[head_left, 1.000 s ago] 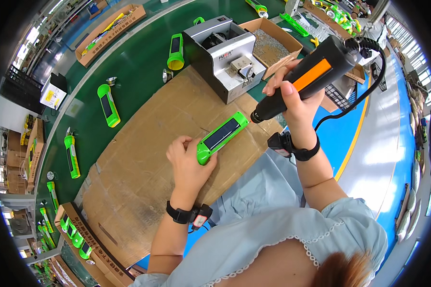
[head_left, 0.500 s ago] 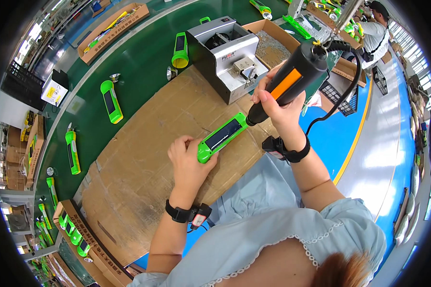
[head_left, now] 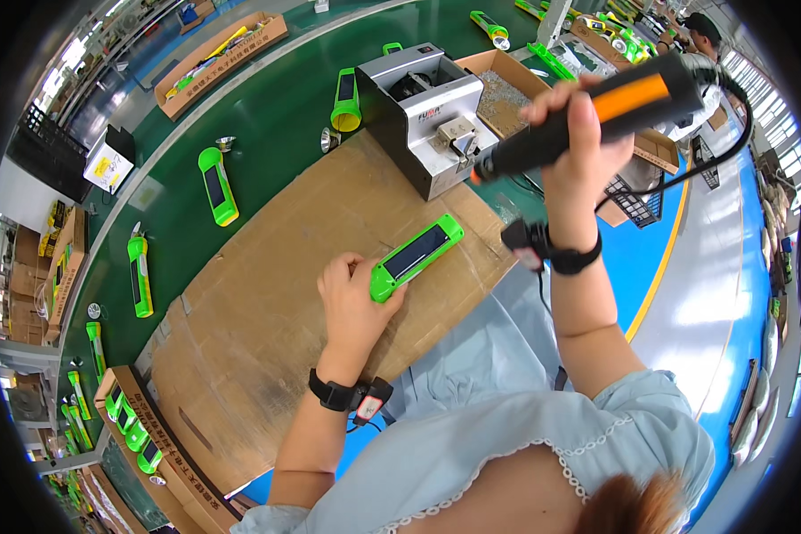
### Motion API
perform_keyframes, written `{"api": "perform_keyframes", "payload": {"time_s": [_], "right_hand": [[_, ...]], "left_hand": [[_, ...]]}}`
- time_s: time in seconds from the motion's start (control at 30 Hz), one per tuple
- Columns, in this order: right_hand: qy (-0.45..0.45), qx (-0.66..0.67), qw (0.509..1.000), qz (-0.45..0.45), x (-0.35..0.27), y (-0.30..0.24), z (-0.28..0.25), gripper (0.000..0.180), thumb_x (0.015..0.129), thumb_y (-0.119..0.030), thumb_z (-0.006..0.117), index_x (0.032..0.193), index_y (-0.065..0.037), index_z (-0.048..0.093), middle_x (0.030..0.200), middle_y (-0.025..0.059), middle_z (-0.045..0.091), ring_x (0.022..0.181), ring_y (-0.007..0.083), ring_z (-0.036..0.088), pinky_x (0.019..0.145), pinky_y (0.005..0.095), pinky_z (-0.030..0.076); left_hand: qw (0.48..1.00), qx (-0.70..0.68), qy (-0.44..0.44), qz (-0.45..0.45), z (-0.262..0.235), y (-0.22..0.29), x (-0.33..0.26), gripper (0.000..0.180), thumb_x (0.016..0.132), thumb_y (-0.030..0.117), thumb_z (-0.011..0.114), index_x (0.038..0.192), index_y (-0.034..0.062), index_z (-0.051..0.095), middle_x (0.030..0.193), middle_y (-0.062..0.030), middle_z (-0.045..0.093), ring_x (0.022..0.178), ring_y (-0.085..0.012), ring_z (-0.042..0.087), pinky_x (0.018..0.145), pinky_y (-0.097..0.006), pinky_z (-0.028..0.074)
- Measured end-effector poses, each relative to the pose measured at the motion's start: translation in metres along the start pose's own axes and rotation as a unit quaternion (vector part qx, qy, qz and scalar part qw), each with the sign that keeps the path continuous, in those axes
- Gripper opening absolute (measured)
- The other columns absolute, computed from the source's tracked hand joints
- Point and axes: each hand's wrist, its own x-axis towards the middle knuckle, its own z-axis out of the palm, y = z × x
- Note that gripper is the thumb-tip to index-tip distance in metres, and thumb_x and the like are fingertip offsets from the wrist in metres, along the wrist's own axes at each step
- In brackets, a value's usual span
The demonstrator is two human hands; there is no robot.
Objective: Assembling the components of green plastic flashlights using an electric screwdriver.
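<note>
Cardboard point(head_left: 258, 311) on the desk point(head_left: 276, 133) underlies a solar flashlight point(head_left: 416, 252), presumably light, rigid and best gripped along its sides; the left hand point(head_left: 351, 303) curls around its near end, the right hand point(head_left: 578, 173) encloses an electric screwdriver point(head_left: 634, 96).

1. The long green case point(head_left: 416, 253), dark panel up, slants toward the far right.
2. The black power tool point(head_left: 630, 98) with an orange stripe tilts at the right, tip pointing left.

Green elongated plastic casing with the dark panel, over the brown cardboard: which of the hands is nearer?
Left. The left hand holds the casing by its near end; the right hand is raised clear of it, beyond and to the right, gripping the black-and-orange cylindrical driver.
</note>
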Motion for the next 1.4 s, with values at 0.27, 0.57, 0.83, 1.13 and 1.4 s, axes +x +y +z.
{"api": "perform_keyframes", "payload": {"time_s": [0.27, 0.57, 0.83, 1.13, 1.4], "right_hand": [[-0.007, -0.150, 0.988, -0.024, 0.047, 0.063, 0.008, 0.022, 0.082, -0.009, 0.070, 0.088, 0.002, 0.052, 0.065, 0.0079, 0.060, 0.056, 0.0144, 0.059, 0.055, 0.0261, 0.049], [-0.078, -0.120, 0.988, 0.063, 0.031, 0.047, 0.017, 0.020, 0.084, -0.010, 0.068, 0.090, 0.002, 0.053, 0.065, 0.0080, 0.059, 0.055, 0.0163, 0.057, 0.055, 0.0275, 0.048], [-0.146, 0.190, 0.953, 0.183, -0.047, -0.003, 0.058, 0.029, 0.087, -0.013, 0.060, 0.107, 0.001, 0.043, 0.073, 0.0126, 0.056, 0.060, 0.0212, 0.058, 0.059, 0.0332, 0.051], [-0.211, 0.178, 0.946, 0.170, -0.076, 0.002, 0.084, 0.034, 0.078, -0.002, 0.069, 0.105, 0.002, 0.048, 0.073, 0.0100, 0.060, 0.063, 0.0155, 0.061, 0.061, 0.0273, 0.051], [-0.218, 0.140, 0.947, 0.188, -0.083, 0.015, 0.086, 0.034, 0.076, 0.000, 0.069, 0.102, 0.002, 0.048, 0.072, 0.0094, 0.061, 0.062, 0.0144, 0.060, 0.059, 0.0262, 0.050]], "left_hand": [[1.000, -0.008, 0.002, -0.002, -0.002, 0.004, -0.001, 0.039, 0.061, 0.022, 0.080, 0.094, 0.0060, 0.066, 0.097, -0.0119, 0.053, 0.096, -0.0294, 0.050, 0.084, -0.041, 0.038], [0.999, -0.024, 0.004, -0.021, -0.006, 0.000, -0.003, 0.041, 0.060, 0.026, 0.080, 0.094, 0.0072, 0.066, 0.098, -0.0129, 0.052, 0.096, -0.0302, 0.050, 0.082, -0.041, 0.036], [0.998, -0.045, -0.015, -0.052, -0.007, -0.005, -0.003, 0.040, 0.061, 0.026, 0.078, 0.094, 0.0071, 0.065, 0.100, -0.0111, 0.052, 0.099, -0.0291, 0.048, 0.084, -0.040, 0.035], [0.997, -0.058, 0.000, -0.058, -0.004, -0.007, -0.008, 0.044, 0.060, 0.025, 0.079, 0.096, 0.0056, 0.063, 0.102, -0.0108, 0.052, 0.101, -0.0294, 0.048, 0.086, -0.041, 0.035], [0.998, -0.049, 0.014, -0.041, -0.004, -0.007, -0.008, 0.045, 0.059, 0.026, 0.078, 0.095, 0.0032, 0.063, 0.102, -0.0110, 0.051, 0.100, -0.0295, 0.048, 0.086, -0.041, 0.035]]}}
